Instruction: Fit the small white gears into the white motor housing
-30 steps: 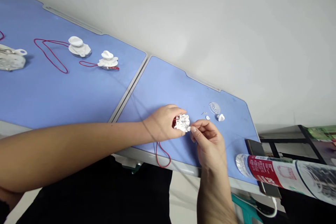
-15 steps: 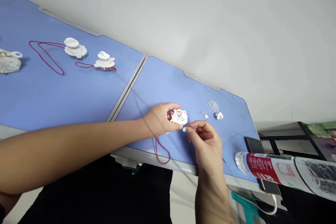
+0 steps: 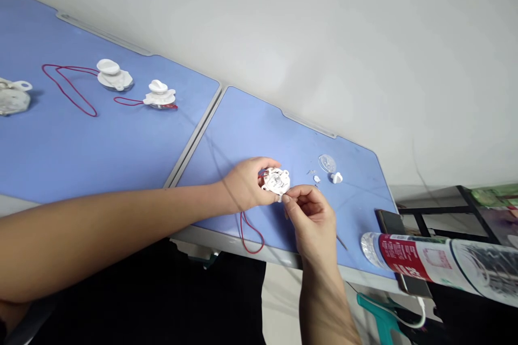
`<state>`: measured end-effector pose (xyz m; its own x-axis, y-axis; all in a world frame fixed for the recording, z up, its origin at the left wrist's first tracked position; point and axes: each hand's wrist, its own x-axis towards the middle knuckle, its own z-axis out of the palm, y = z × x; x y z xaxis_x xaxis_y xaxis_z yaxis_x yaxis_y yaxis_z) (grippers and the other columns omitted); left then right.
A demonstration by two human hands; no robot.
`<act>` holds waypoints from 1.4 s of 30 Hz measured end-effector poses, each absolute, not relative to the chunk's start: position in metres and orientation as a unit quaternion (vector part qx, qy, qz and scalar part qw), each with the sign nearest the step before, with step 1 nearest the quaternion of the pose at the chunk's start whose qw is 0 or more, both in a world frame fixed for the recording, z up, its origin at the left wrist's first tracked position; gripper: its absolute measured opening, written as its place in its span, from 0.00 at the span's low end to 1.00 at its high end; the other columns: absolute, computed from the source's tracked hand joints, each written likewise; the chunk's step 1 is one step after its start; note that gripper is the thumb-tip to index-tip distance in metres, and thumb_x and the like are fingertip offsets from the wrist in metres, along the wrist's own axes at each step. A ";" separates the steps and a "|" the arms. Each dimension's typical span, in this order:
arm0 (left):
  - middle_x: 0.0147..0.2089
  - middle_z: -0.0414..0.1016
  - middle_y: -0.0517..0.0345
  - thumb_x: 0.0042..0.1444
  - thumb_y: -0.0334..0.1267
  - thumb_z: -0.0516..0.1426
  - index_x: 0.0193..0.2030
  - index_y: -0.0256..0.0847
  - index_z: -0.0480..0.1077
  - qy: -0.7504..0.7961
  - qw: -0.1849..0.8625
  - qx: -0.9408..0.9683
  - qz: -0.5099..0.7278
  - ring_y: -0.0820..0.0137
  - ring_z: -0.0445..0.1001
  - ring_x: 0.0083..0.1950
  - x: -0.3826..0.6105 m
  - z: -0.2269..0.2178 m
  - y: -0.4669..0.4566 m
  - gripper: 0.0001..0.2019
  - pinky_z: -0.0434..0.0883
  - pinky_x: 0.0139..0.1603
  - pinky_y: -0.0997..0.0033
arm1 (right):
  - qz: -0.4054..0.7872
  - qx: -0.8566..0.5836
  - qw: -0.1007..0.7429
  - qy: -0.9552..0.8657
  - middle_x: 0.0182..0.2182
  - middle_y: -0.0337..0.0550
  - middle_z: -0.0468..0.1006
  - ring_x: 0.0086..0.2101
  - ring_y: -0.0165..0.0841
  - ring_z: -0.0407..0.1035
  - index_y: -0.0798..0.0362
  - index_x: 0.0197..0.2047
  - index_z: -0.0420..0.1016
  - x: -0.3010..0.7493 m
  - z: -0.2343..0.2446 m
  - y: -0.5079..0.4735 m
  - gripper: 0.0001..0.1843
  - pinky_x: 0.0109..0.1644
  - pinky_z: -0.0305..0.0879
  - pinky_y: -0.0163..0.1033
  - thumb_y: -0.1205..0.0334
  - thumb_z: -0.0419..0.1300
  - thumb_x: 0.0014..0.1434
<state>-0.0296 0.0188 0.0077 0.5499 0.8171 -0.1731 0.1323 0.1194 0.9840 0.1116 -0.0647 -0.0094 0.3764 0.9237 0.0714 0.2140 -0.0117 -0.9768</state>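
Two blue-topped desks (image 3: pixel 93 156) meet at a grey seam before a plain off-white wall (image 3: pixel 324 38). Over the right-hand desk (image 3: pixel 243 129), the person's left hand (image 3: pixel 245 186) is curled around the left side of a round white plastic assembly (image 3: pixel 276 181), gripping it. The right hand (image 3: pixel 311 215) is closed into a pinch, its fingertips (image 3: pixel 284 199) touching the assembly's lower edge.

Taking the assembly as the centre and the top of the view as 12, a clear round plastic disc (image 3: pixel 327 163) lies at 2 o'clock, with a white plastic knob (image 3: pixel 335 177) at 3 and tiny pale fragments (image 3: pixel 313 175) nearer in. A looped red wire (image 3: pixel 251 234) sits at 7 o'clock, just below the left hand. A thin metal pin (image 3: pixel 342 242) lies at 4 o'clock, and farther out that way a clear water bottle with a red label (image 3: pixel 416 261) crosses in front of a dark smartphone (image 3: pixel 388 221). At 10 o'clock, on the other desk, two white knob-topped assemblies (image 3: pixel 159 96) sit beside red wires (image 3: pixel 67 86).
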 end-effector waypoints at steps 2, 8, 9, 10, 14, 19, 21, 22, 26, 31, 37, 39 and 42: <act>0.48 0.79 0.45 0.42 0.27 0.66 0.55 0.31 0.68 0.404 0.639 0.603 0.253 0.61 0.79 0.47 -0.030 0.011 0.019 0.30 0.76 0.47 0.62 | 0.324 -0.636 0.529 -0.459 0.24 0.35 0.71 0.25 0.27 0.63 0.52 0.31 0.73 0.113 -0.011 -0.067 0.08 0.29 0.60 0.34 0.59 0.66 0.54; 0.48 0.79 0.46 0.42 0.27 0.65 0.55 0.32 0.68 0.413 0.641 0.595 0.253 0.62 0.79 0.47 -0.033 0.009 0.022 0.30 0.76 0.46 0.63 | 0.183 -0.644 0.472 -0.574 0.30 0.40 0.76 0.31 0.32 0.68 0.51 0.35 0.76 0.117 -0.014 -0.073 0.02 0.37 0.65 0.39 0.63 0.63 0.57; 0.48 0.79 0.46 0.41 0.27 0.65 0.54 0.33 0.68 0.410 0.643 0.594 0.258 0.62 0.78 0.47 -0.033 0.008 0.023 0.30 0.76 0.47 0.63 | 0.152 -0.638 0.462 -0.597 0.31 0.39 0.76 0.31 0.32 0.68 0.50 0.36 0.76 0.117 -0.014 -0.073 0.02 0.38 0.65 0.40 0.64 0.63 0.57; 0.48 0.78 0.46 0.41 0.28 0.65 0.54 0.33 0.68 0.405 0.645 0.593 0.261 0.62 0.78 0.47 -0.033 0.007 0.023 0.29 0.76 0.47 0.63 | 0.124 -0.633 0.453 -0.615 0.30 0.39 0.75 0.31 0.32 0.68 0.50 0.37 0.76 0.116 -0.013 -0.073 0.03 0.38 0.65 0.40 0.65 0.63 0.58; 0.48 0.79 0.47 0.41 0.27 0.66 0.54 0.33 0.69 0.401 0.652 0.589 0.259 0.63 0.78 0.46 -0.033 0.006 0.023 0.29 0.76 0.47 0.63 | 0.064 -0.621 0.435 -0.649 0.30 0.39 0.76 0.30 0.33 0.69 0.48 0.38 0.76 0.111 -0.012 -0.071 0.04 0.37 0.66 0.41 0.65 0.61 0.59; 0.46 0.79 0.47 0.40 0.27 0.66 0.52 0.34 0.69 0.402 0.648 0.587 0.273 0.63 0.79 0.45 -0.031 0.006 0.022 0.28 0.77 0.44 0.65 | 0.126 -0.630 0.460 -0.613 0.31 0.40 0.76 0.31 0.33 0.68 0.50 0.36 0.77 0.116 -0.013 -0.073 0.03 0.38 0.65 0.40 0.65 0.63 0.57; 0.46 0.79 0.47 0.40 0.28 0.67 0.52 0.33 0.69 0.401 0.642 0.593 0.274 0.62 0.79 0.46 -0.031 0.007 0.021 0.29 0.76 0.45 0.64 | 0.212 -0.626 0.506 -0.555 0.30 0.40 0.75 0.31 0.32 0.68 0.50 0.35 0.77 0.122 -0.013 -0.072 0.02 0.37 0.65 0.39 0.63 0.65 0.56; 0.46 0.79 0.47 0.40 0.29 0.67 0.53 0.33 0.69 0.401 0.639 0.598 0.268 0.62 0.79 0.46 -0.031 0.007 0.021 0.29 0.76 0.45 0.63 | 0.258 -0.618 0.528 -0.522 0.29 0.39 0.74 0.31 0.31 0.67 0.50 0.35 0.78 0.126 -0.013 -0.071 0.03 0.37 0.64 0.39 0.62 0.66 0.55; 0.45 0.80 0.48 0.41 0.31 0.66 0.53 0.34 0.70 0.398 0.620 0.626 0.254 0.61 0.79 0.45 -0.032 0.009 0.019 0.29 0.77 0.45 0.63 | 0.357 -0.583 0.573 -0.453 0.28 0.37 0.73 0.30 0.29 0.64 0.49 0.33 0.80 0.135 -0.012 -0.064 0.05 0.36 0.62 0.36 0.61 0.70 0.51; 0.50 0.78 0.44 0.41 0.32 0.66 0.52 0.33 0.71 0.372 0.591 0.663 0.269 0.59 0.79 0.47 -0.033 0.007 0.017 0.27 0.77 0.46 0.63 | 0.392 -0.550 0.576 -0.460 0.30 0.36 0.72 0.32 0.29 0.63 0.46 0.35 0.82 0.136 -0.010 -0.060 0.05 0.38 0.61 0.36 0.61 0.70 0.51; 0.47 0.80 0.47 0.42 0.34 0.66 0.56 0.33 0.70 0.369 0.573 0.682 0.266 0.61 0.80 0.43 -0.034 0.008 0.015 0.31 0.77 0.43 0.64 | 0.406 -0.540 0.545 -0.497 0.31 0.37 0.71 0.34 0.29 0.63 0.46 0.37 0.82 0.136 -0.008 -0.061 0.04 0.40 0.59 0.36 0.62 0.68 0.56; 0.44 0.81 0.48 0.42 0.33 0.65 0.56 0.33 0.70 0.367 0.573 0.683 0.265 0.61 0.79 0.41 -0.034 0.009 0.014 0.31 0.77 0.42 0.64 | 0.405 -0.536 0.541 -0.506 0.31 0.37 0.71 0.33 0.29 0.63 0.46 0.37 0.82 0.137 -0.009 -0.061 0.04 0.39 0.59 0.36 0.62 0.68 0.56; 0.41 0.81 0.50 0.43 0.32 0.65 0.53 0.33 0.71 0.366 0.570 0.687 0.264 0.63 0.79 0.39 -0.035 0.012 0.014 0.27 0.76 0.41 0.64 | 0.407 -0.527 0.541 -0.514 0.31 0.37 0.70 0.34 0.29 0.63 0.46 0.37 0.81 0.139 -0.010 -0.061 0.04 0.39 0.58 0.36 0.63 0.67 0.56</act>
<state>-0.0350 0.0139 0.0117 0.5925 0.8038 -0.0536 0.2015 -0.0834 0.9759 0.1388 -0.0607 -0.0102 0.1402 0.9818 0.1279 0.1021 0.1141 -0.9882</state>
